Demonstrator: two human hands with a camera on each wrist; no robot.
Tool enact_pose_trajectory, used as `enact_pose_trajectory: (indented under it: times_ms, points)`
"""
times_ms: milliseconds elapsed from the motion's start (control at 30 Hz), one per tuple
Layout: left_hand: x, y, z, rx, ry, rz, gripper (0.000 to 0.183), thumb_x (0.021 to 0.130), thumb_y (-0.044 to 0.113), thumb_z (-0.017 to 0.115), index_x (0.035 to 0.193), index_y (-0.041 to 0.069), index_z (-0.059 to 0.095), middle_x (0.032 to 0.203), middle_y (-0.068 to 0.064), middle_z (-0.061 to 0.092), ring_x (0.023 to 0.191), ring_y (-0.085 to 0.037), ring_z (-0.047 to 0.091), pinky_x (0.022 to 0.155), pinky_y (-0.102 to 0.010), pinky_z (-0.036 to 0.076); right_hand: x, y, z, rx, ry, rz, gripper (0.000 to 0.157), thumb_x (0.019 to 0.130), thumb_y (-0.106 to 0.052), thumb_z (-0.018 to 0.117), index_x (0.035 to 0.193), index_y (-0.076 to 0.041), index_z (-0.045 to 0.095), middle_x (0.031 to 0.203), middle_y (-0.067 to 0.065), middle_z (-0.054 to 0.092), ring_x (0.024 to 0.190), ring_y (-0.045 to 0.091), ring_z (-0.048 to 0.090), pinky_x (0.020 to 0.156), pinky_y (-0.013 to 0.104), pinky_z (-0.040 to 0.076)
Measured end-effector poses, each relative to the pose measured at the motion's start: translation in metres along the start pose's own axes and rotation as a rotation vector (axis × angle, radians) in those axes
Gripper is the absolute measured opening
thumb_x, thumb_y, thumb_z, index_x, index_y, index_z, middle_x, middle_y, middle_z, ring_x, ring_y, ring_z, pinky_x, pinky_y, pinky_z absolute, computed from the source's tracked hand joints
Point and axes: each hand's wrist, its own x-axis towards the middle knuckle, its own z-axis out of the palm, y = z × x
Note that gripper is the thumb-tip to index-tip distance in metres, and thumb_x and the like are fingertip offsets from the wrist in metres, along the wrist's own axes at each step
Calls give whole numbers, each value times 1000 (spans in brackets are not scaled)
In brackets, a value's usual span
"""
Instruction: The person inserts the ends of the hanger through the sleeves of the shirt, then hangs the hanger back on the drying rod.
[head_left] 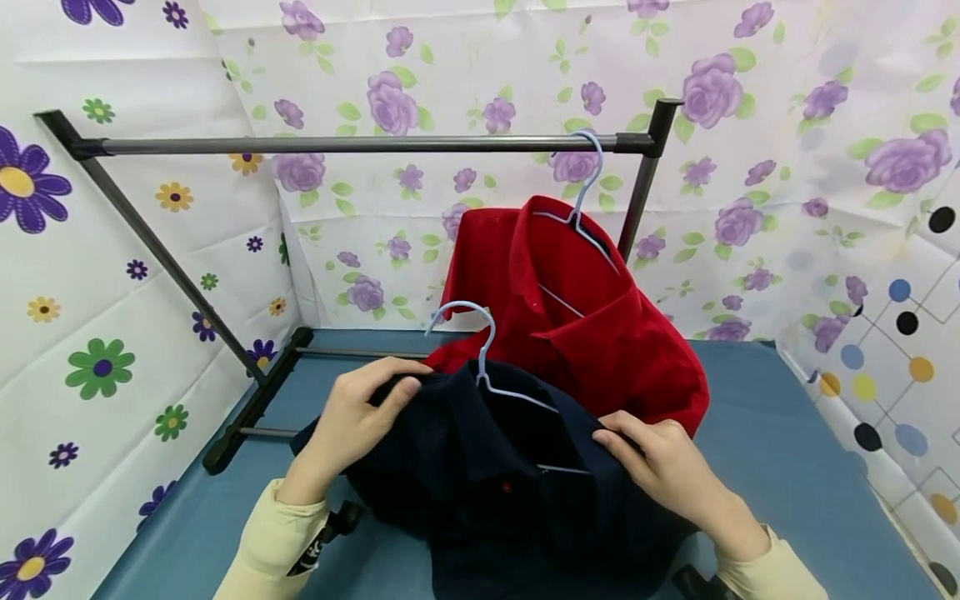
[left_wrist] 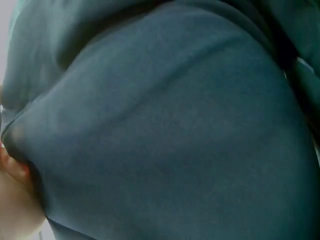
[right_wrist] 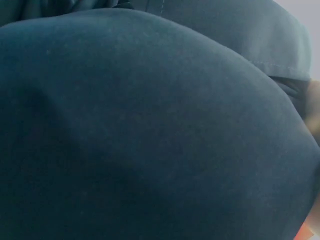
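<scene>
A dark navy collared shirt (head_left: pixel 480 475) hangs on a light blue hanger (head_left: pixel 489 337), whose hook rises free above the collar. At the shirt's left shoulder, my left hand (head_left: pixel 356 425) pinches the cloth between thumb and fingers. My right hand (head_left: pixel 671 471) pinches the opposite shoulder. Behind the navy shirt, a red collared shirt (head_left: pixel 487 258) hangs from the rack by a second light blue hanger (head_left: pixel 596 171). Navy fabric (left_wrist: pixel 165 130) fills most of the left wrist view, and the same cloth (right_wrist: pixel 165 125) covers the right wrist view.
A clothes rack with a grey bar (head_left: pixel 360 145) and black end posts (head_left: pixel 648 171) stands on the blue table surface (head_left: pixel 780 467). Its black foot (head_left: pixel 258 400) lies at the left. Flower-patterned sheets (head_left: pixel 450 75) hang behind and at the sides.
</scene>
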Motion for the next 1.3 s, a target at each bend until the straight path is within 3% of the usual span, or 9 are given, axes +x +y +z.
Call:
enact_pose_trajectory:
  times_ms: [200, 400, 500, 667, 800, 900, 1067, 1167, 1300]
  points:
    - [-6, -9, -15, 67, 123, -48, 14, 102, 12, 61, 104, 9, 75, 101, -6, 74, 94, -16, 68, 89, -18, 49, 3, 1, -5, -23, 78, -47, 32, 106, -32, 51, 97, -6, 68, 66, -12, 49, 48, -6, 26, 51, 5, 30]
    - [-15, -20, -21, 114, 101, -122, 14, 102, 16, 63, 104, 11, 75, 102, -4, 74, 93, -16, 68, 87, -19, 48, 5, -1, -8, -40, 91, -42, 33, 106, -32, 51, 96, -6, 68, 67, -11, 53, 47, -6, 28, 50, 5, 32]
    - [-22, -28, -23, 165, 67, -192, 14, 100, 20, 65, 109, 13, 74, 108, -4, 74, 96, -19, 68, 87, -27, 50, 2, 0, -10, -61, 103, -24, 34, 106, -34, 50, 95, -7, 68, 65, -12, 48, 47, -6, 27, 49, 6, 30]
    - [-37, -42, -25, 198, -10, -345, 28, 99, 28, 67, 125, 17, 67, 114, -8, 71, 99, -28, 67, 86, -50, 50, -1, 3, -13, -94, 118, 1, 36, 106, -36, 50, 93, -8, 68, 66, -12, 49, 48, -6, 26, 49, 6, 30]
    - [-50, -54, -29, 140, -113, -469, 42, 99, 32, 66, 138, 16, 58, 123, -15, 66, 106, -34, 64, 90, -57, 47, -2, 5, -14, -94, 119, 7, 36, 106, -37, 50, 93, -8, 68, 67, -12, 50, 47, -6, 26, 49, 6, 30]
    - [-62, -62, -36, 59, -242, -560, 54, 99, 32, 66, 144, 7, 50, 134, -21, 59, 116, -38, 59, 96, -60, 44, -2, 4, -15, -89, 132, 14, 36, 106, -37, 50, 93, -8, 68, 66, -12, 50, 47, -6, 26, 47, 7, 28]
    - [-81, -73, -35, -180, -449, -700, 77, 93, 29, 74, 152, -2, 34, 149, -24, 43, 128, -37, 48, 106, -59, 35, 2, 2, -18, -89, 158, 3, 37, 106, -37, 51, 91, -8, 68, 67, -11, 53, 46, -5, 27, 47, 9, 28]
    - [-88, -77, -25, -288, -486, -763, 86, 89, 29, 78, 154, 1, 29, 154, -22, 37, 131, -36, 43, 109, -58, 32, 5, 2, -18, -87, 158, -17, 36, 106, -36, 51, 89, -8, 68, 65, -12, 49, 46, -5, 27, 47, 9, 28]
    - [-92, -77, -13, -317, -478, -831, 89, 84, 32, 83, 152, 2, 33, 152, -20, 40, 129, -34, 46, 108, -56, 34, 6, 1, -15, -77, 149, -25, 36, 105, -36, 52, 90, -8, 68, 63, -13, 46, 47, -5, 27, 47, 9, 27]
